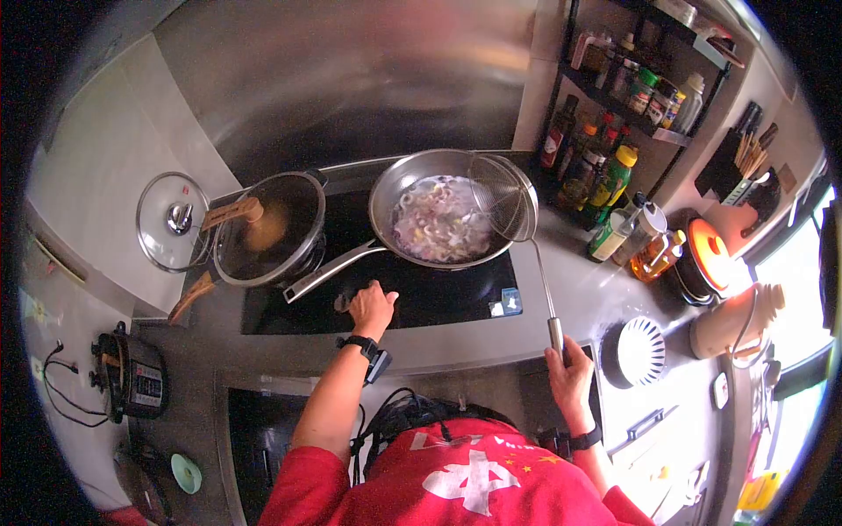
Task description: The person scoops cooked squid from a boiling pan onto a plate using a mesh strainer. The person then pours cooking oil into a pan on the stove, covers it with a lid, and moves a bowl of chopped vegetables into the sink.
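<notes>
My right hand (570,377) is wrapped round the handle of a wire mesh strainer (502,197). The strainer's basket rests over the right side of a steel frying pan (386,184). Whitish liquid with pale and purplish food pieces (443,219) bubbles in the pan. My left hand (372,309) is at the front of the black cooktop (421,294), just below the pan's handle, over what looks like a control knob. Its fingers point down and what they touch is too small to make out.
Left of the pan stands a glass-lidded pot (294,219), with another glass lid (175,221) beyond it. Bottles (614,180) and a spice rack (631,110) stand at the right, near an orange-lidded pot (709,250). A black cooker (132,375) sits far left.
</notes>
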A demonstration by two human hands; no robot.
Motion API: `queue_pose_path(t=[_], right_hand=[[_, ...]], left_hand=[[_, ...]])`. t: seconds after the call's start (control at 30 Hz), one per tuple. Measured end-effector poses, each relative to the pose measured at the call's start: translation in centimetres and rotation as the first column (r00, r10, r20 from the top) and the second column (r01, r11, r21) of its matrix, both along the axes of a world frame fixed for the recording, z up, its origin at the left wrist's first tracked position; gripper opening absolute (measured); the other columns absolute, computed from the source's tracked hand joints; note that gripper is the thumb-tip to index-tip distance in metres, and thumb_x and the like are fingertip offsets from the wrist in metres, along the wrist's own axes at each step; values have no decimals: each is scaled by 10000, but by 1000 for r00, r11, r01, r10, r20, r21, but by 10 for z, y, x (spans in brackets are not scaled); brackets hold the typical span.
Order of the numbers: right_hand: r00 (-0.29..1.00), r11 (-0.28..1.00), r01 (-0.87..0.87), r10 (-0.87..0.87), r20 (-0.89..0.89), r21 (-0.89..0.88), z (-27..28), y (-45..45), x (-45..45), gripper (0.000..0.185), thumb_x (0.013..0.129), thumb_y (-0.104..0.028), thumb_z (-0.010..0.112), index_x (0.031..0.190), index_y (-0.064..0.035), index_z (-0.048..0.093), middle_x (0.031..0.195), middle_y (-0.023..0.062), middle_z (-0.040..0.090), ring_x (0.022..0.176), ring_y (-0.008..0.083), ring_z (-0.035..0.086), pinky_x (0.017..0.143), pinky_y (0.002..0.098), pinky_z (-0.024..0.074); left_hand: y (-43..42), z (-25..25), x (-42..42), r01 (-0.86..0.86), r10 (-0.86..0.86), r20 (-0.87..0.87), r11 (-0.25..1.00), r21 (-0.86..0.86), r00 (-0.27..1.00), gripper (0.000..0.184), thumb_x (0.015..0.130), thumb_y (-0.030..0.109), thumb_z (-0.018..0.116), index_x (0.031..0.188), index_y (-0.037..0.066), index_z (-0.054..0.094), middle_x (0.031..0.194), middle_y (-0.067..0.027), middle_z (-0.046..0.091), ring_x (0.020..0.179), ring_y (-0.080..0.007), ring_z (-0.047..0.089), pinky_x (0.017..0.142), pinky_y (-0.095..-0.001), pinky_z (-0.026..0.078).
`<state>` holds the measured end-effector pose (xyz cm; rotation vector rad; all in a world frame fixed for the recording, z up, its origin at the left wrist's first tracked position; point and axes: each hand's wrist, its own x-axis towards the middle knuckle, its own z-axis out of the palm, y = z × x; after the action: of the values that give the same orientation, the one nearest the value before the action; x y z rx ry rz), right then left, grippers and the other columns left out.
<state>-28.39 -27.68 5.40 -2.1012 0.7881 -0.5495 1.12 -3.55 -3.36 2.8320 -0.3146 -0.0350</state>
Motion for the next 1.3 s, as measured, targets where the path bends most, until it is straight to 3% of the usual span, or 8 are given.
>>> queue_pose_path(t=[0.17,0.37,0.43,0.53,0.57,0.63,0.87,1.3], right_hand=[[999,1000,-7,7,-48,-3,5,0,-1,269,861,-103,672,1084,42,629,805,194,667,698,172,641,653,319,508],[1000,1000,-6,7,25,-27,-13,-4,-3,275,867,-120,673,1072,57,623,795,186,663,674,164,623,633,312,497],[996,1000,3,-1,86,-18,-22,-6,-3,297,870,-112,662,1124,39,630,623,33,568,564,73,493,511,274,416],[992,997,-9,19,123,-79,-26,-7,-2,299,880,-114,655,1138,35,629,626,23,581,543,69,509,495,264,419],[992,997,-8,18,124,-78,-25,-7,-3,299,880,-114,655,1138,35,629,626,23,581,543,69,509,495,264,419],[999,997,16,-19,36,80,-20,-5,-5,302,870,-132,676,1096,61,623,812,169,676,681,145,615,630,299,493],[999,992,19,-23,26,128,-21,-4,-7,329,872,-144,685,1120,64,623,789,145,670,673,106,582,611,268,483],[1000,1000,4,-4,14,3,-21,-8,-6,354,858,-138,691,1146,59,623,822,177,692,689,148,636,654,299,509]], left_hand=[[0,-6,3,17,-17,12,1000,1,1000,390,840,357,716,967,2,615,920,-242,685,897,-406,671,765,-491,536],[-1,-1,1,14,-14,6,1000,-6,1000,381,845,352,711,963,3,617,913,-242,686,895,-407,672,766,-490,537],[-1,-3,1,13,-13,9,1000,-4,1000,381,845,353,711,965,3,617,912,-242,687,896,-407,673,767,-489,537],[-2,-2,0,8,-8,9,1000,-4,1000,381,846,353,711,968,4,619,915,-241,688,899,-405,673,769,-488,537],[-2,-1,0,5,-5,4,1000,-5,1000,381,846,353,710,970,4,619,920,-241,688,901,-404,673,770,-488,537],[-2,-1,0,5,-5,3,1000,3,1000,381,848,352,709,974,5,619,926,-240,688,904,-403,673,772,-488,537],[-3,2,-2,6,-6,-9,1000,14,1000,377,854,350,702,988,7,618,930,-237,688,910,-405,671,781,-492,533],[-3,-2,1,16,-16,-8,1000,24,1000,354,849,328,696,986,10,626,933,-232,688,903,-402,671,785,-493,536]])
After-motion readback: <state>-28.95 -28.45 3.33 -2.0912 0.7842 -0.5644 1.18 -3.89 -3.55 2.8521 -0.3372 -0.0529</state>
